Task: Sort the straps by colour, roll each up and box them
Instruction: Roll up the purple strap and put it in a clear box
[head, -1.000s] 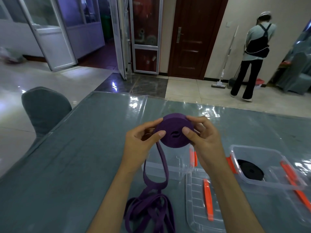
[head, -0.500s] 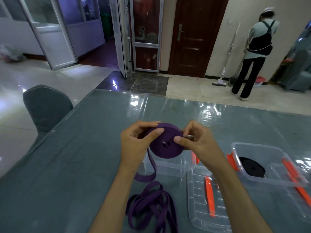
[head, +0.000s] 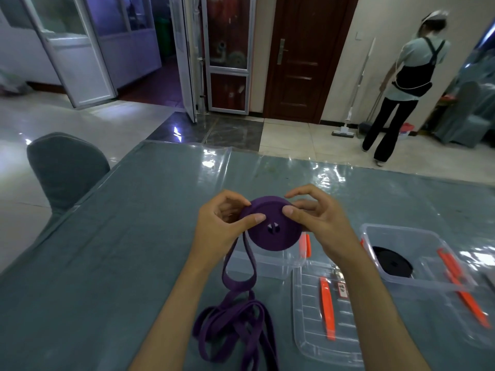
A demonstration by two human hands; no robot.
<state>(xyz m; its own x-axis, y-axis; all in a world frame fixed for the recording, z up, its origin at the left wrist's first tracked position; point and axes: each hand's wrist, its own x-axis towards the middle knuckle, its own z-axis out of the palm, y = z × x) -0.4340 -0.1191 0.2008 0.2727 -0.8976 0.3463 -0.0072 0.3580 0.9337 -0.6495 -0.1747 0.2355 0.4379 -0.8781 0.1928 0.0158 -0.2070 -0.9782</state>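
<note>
A purple strap roll (head: 270,228) is held above the table between both hands. My left hand (head: 219,226) pinches its left edge with thumb on the face; my right hand (head: 318,220) grips its right side. The unrolled tail of the purple strap (head: 235,325) hangs from the roll in a loop and lies in a loose heap on the table near me. Under the roll stands an open clear box (head: 267,263). A second clear box (head: 417,236) at the right holds a rolled black strap (head: 392,262).
A clear lid with an orange clip (head: 325,309) lies in front of the boxes, another lid (head: 479,317) at the right. The grey-green table (head: 107,263) is covered in clear plastic. A covered chair (head: 64,167) stands at the left. A person (head: 401,87) stands far back right.
The roll has been turned and lowered a little in my hands, and more strap has wound on. The hanging tail has shifted into a shorter loop.
</note>
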